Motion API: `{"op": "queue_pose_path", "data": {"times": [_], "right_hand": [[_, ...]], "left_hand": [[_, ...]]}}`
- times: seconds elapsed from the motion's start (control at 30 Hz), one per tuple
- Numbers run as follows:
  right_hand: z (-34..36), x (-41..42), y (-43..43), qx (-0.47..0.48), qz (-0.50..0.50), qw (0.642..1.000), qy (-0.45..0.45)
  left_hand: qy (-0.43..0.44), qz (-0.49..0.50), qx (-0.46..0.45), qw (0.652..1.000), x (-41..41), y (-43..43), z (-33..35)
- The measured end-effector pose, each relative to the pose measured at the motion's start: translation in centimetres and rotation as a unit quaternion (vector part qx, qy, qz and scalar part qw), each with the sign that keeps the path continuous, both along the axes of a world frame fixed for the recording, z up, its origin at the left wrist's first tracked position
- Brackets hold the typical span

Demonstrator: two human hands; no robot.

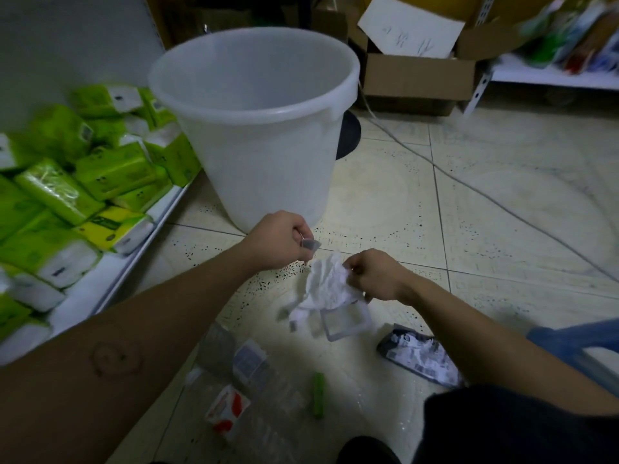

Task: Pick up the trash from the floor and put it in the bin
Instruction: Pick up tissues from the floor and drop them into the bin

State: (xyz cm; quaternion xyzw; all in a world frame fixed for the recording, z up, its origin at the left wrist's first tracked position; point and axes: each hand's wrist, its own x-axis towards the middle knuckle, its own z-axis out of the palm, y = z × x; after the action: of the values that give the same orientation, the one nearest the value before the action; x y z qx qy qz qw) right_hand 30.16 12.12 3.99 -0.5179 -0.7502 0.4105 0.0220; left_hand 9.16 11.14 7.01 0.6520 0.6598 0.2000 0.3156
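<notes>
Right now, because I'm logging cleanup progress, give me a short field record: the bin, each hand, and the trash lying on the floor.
Bin: translucent white plastic bucket, upright on the tiled floor; no trash visible inside.
Left hand: pinches a small grey scrap.
Right hand: grips a crumpled white tissue.
On floor: black-and-white printed wrapper, green stick-shaped piece, red-and-white packet, clear plastic bottle.
Progress: both held pieces are near the bucket, not yet dropped in.
</notes>
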Motion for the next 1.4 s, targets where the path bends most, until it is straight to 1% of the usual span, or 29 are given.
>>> {"op": "queue_pose_path", "data": {"times": [0.13,0.27,0.4,0.5,0.57,0.67,0.73,0.83,1.0,1.07,1.13,1.17,1.2,1.27,1.33,1.4], "right_hand": [[0.8,0.1,0.6,0.035,-0.004,0.999,-0.015],[2.9,0.4,1.7,0.064,-0.003,0.998,-0.022],[7.3,0.3,3.6,0.094,0.014,0.995,-0.029],[12.0,-0.6,5.3,0.142,0.013,0.989,-0.031],[15.4,-1.4,6.5,0.153,-0.003,0.988,0.008],[20.4,-2.4,7.9,0.144,-0.016,0.985,0.095],[23.1,-3.0,8.8,0.167,-0.031,0.976,0.134],[25.6,-4.6,10.2,0.2,-0.087,0.959,0.18],[25.5,-9.4,12.8,0.248,-0.197,0.916,0.247],[24.3,-11.0,13.7,0.218,-0.213,0.922,0.24],[22.4,-11.9,14.1,0.159,-0.218,0.94,0.208],[21.3,-12.2,14.0,0.146,-0.216,0.948,0.181],[20.5,-12.1,13.8,0.149,-0.207,0.955,0.148],[19.7,-11.4,13.5,0.186,-0.175,0.963,0.084],[19.7,-9.9,13.3,0.24,-0.144,0.959,0.054],[19.6,-8.0,12.7,0.283,-0.12,0.951,0.024]], "left_hand": [[0.001,0.003,-0.003,1.0,-0.2,0.1,0.6],[0.018,-0.009,0.006,1.0,-0.7,1.3,3.1],[0.041,-0.021,0.042,0.998,-1.4,3.2,7.2],[0.037,-0.015,0.077,0.996,-2.3,4.8,10.5],[0.039,-0.018,0.104,0.994,-3.1,5.8,12.8],[0.054,-0.015,0.138,0.989,-4.9,6.9,16.3],[0.053,0.003,0.165,0.985,-6.6,7.6,18.4],[0.025,0.062,0.204,0.977,-9.1,8.5,19.6],[-0.007,0.203,0.213,0.956,-10.9,11.0,16.8],[0.015,0.24,0.205,0.949,-11.3,12.0,15.9],[0.048,0.232,0.172,0.956,-11.4,12.5,15.0],[0.075,0.216,0.157,0.961,-11.3,12.4,14.6],[0.108,0.197,0.157,0.962,-10.9,12.0,14.3],[0.147,0.149,0.203,0.956,-10.1,11.0,14.1],[0.145,0.087,0.273,0.947,-9.0,9.5,14.3],[0.133,0.03,0.317,0.939,-7.7,8.1,14.4]]}}
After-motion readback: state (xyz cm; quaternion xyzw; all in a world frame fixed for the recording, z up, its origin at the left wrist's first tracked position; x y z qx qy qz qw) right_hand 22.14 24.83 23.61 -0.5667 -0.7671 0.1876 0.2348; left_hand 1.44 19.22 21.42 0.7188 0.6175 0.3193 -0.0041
